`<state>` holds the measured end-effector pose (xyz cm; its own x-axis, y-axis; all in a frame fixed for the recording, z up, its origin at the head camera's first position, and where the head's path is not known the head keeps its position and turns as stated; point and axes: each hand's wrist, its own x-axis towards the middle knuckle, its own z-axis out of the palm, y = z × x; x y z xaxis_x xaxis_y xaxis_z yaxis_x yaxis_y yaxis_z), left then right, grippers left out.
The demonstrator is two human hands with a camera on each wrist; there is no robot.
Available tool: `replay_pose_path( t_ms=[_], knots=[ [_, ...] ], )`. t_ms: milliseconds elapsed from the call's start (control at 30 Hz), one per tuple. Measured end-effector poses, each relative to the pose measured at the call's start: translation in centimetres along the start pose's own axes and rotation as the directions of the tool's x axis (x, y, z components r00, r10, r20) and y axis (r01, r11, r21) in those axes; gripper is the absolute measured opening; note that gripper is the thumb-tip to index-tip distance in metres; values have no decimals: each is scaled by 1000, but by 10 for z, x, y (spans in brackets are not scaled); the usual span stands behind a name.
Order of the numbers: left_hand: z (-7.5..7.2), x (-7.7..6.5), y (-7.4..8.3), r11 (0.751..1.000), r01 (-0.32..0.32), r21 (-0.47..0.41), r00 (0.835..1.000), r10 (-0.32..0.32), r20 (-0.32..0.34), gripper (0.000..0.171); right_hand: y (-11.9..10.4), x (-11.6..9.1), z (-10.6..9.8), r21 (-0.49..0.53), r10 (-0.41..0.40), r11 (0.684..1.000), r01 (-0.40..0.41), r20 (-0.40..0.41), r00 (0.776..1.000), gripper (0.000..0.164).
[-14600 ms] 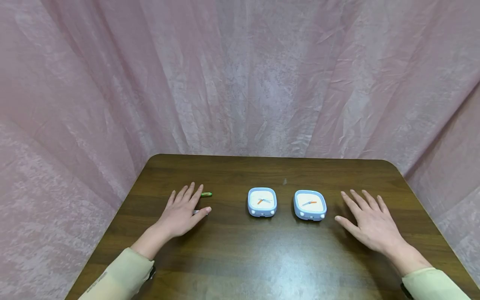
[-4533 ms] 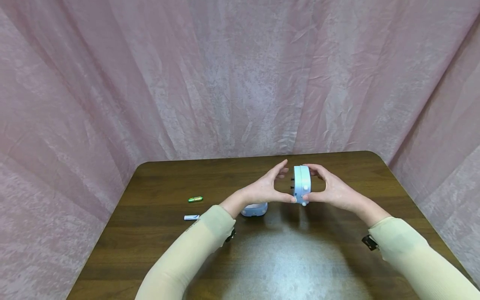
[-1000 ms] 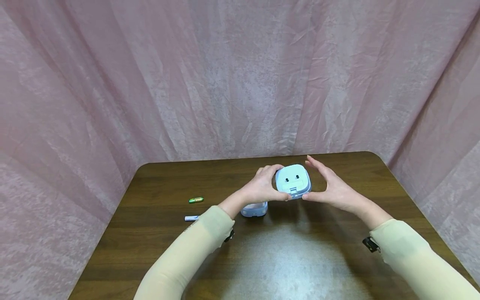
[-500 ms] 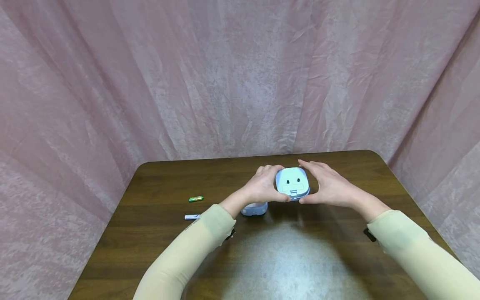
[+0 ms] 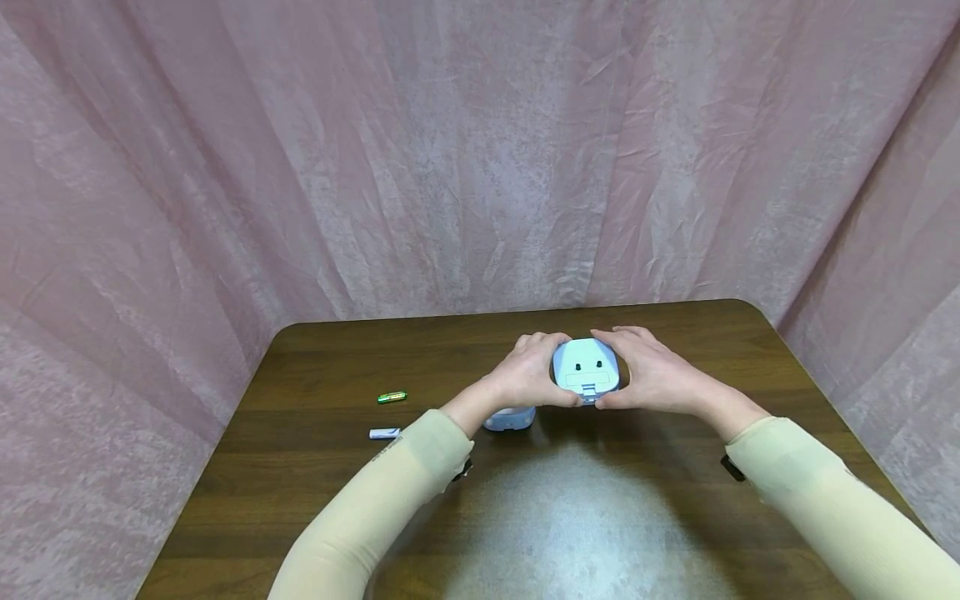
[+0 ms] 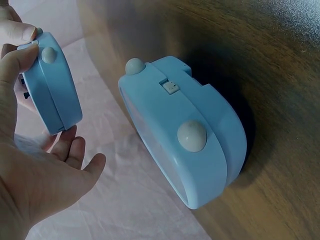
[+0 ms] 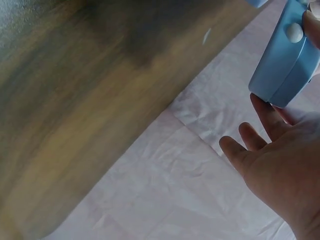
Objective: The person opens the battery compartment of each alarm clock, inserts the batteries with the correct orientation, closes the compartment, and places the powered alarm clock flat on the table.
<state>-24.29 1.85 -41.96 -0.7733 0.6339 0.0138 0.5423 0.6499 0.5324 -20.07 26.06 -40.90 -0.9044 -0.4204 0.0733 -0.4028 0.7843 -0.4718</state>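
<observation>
Both hands hold a light-blue alarm clock (image 5: 587, 379) above the table, its back with two black knobs and a battery cover turned up toward the head view. My left hand (image 5: 531, 372) grips its left side between thumb and fingers. On the right side, my right hand (image 5: 651, 372) grips the clock's edge the same way, thumb at the bottom edge. A second blue alarm clock (image 6: 175, 125) with white round feet rests on the table, partly hidden behind my left wrist in the head view. A green battery (image 5: 392, 397) and a white-and-blue battery (image 5: 385, 433) lie to the left.
The brown wooden table (image 5: 300, 500) has rounded far corners. A pink velvety curtain (image 5: 480, 167) hangs behind it and along both sides. My left sleeve (image 5: 382, 500) passes just right of the white-and-blue battery.
Earlier both clocks lay on the table between flat hands. One was then lifted and turned back-side up. Over the last second my right hand has closed in on its right edge.
</observation>
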Motion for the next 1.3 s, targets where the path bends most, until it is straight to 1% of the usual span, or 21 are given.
replay_pose_path(
  t_ms=[100,267,367,467,667,800,1000,1300],
  knots=[
    [1,0,1,1000,8,-9,1000,-8,6,91,1,0,2,30,16,999,-16,-2,1000,105],
    [4,-2,1,999,22,-29,999,-21,30,100,3,-2,5,79,54,995,-53,-14,998,103],
    [4,-3,0,999,17,-31,999,-16,49,107,4,-4,7,110,70,992,-68,-18,997,102],
    [4,-3,-1,999,16,-32,998,-14,61,111,6,-6,8,144,87,986,-83,-16,996,103],
    [4,-2,0,998,14,-60,999,-12,45,104,11,-8,9,200,114,973,-112,3,994,105],
    [6,0,1,998,15,-63,999,-12,46,99,15,-10,9,225,114,967,-116,24,993,104],
    [13,8,3,999,28,-19,999,-27,43,96,23,-10,11,212,102,971,-109,47,994,107],
    [23,19,8,994,28,108,997,-36,73,90,37,-9,19,182,100,977,-108,54,994,98]
  ],
)
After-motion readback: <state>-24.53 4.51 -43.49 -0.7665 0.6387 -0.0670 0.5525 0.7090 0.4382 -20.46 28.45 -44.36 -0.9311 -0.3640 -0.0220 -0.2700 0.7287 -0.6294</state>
